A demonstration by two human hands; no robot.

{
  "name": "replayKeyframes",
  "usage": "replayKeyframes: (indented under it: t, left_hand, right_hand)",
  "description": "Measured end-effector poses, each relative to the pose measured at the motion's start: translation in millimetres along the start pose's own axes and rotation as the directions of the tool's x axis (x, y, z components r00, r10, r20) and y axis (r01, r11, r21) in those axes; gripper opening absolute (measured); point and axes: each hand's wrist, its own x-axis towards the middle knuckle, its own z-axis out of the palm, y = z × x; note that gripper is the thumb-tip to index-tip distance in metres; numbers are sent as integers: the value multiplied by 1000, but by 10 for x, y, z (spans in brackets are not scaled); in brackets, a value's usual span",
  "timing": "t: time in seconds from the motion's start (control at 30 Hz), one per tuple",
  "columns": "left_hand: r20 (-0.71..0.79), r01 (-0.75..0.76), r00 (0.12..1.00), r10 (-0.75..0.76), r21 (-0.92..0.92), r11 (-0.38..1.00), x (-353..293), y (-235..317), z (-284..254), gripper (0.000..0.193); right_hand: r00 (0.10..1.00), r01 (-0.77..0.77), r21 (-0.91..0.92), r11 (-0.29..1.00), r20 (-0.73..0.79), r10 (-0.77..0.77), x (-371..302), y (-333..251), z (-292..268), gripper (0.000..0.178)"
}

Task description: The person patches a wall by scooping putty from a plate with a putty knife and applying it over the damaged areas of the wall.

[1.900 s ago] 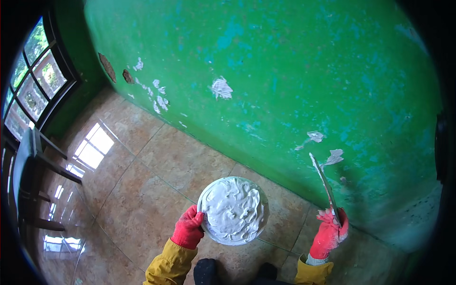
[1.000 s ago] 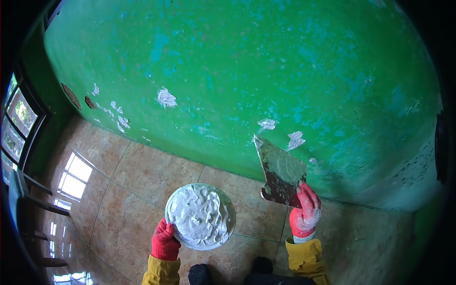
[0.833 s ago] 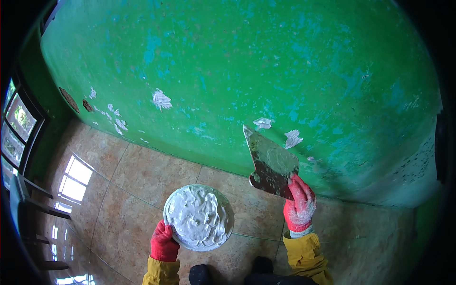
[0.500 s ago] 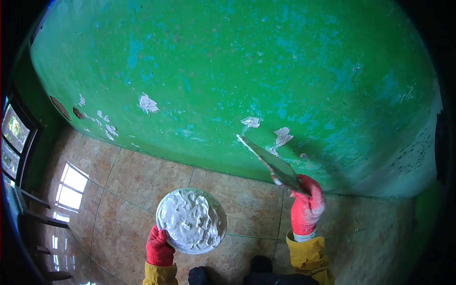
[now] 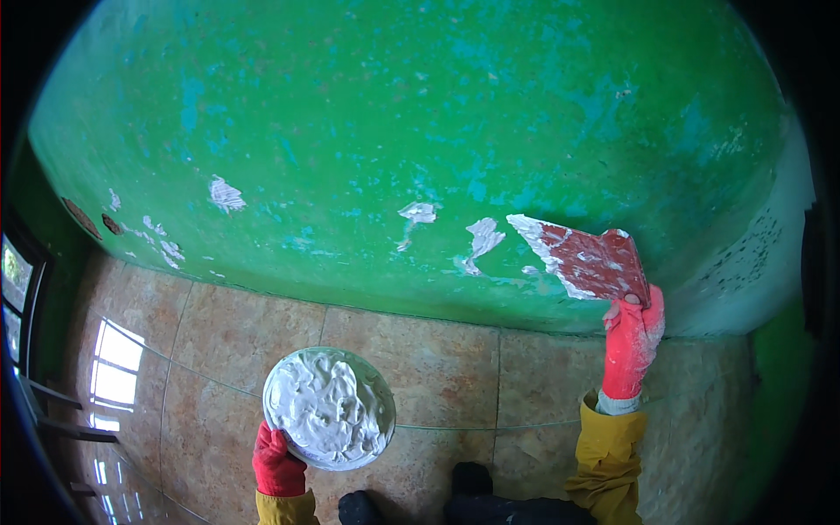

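My left hand (image 5: 280, 461), in a red glove, grips the rim of a round tub (image 5: 270, 398) filled with white putty (image 5: 337, 407). The tub is held over the floor, its putty surface ridged and facing up. In my right hand (image 5: 632, 339), also red-gloved and dusted white, is a flat reddish-brown putty spreader (image 5: 599, 262). White putty coats its left edge and streaks its face. That coated edge is close to the green wall (image 5: 350, 105), beside small white putty patches; whether it touches is unclear. The nearest is a ragged patch (image 5: 483, 241), with another patch (image 5: 418, 213) left of it.
Worn blue spots mark the wall. More putty patches (image 5: 227, 194) and two dark holes (image 5: 111, 225) lie to the left. Brown tiles (image 5: 446, 367) cover the floor, where my shoes (image 5: 471, 479) stand. Dark furniture (image 5: 74, 429) and a window (image 5: 16, 289) are at far left.
My right hand has moved up and right, and the spreader has turned so its reddish face shows. The view has shifted right; the left hand still holds the tub.
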Motion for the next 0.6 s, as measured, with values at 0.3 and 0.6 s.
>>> replayKeyframes:
  t: [0.3, 0.6]
  left_hand:
    - [1, 29, 1000, -29, 70, 997, 20, -82, 78, 48]
    - [25, 87, 996, -90, 105, 991, 62, -248, 165, 50]
  right_hand:
    - [996, -90, -123, 988, 17, 93, 103, 23, -273, 17]
    - [992, -126, -143, 982, -43, 121, 203, 308, -739, 17]
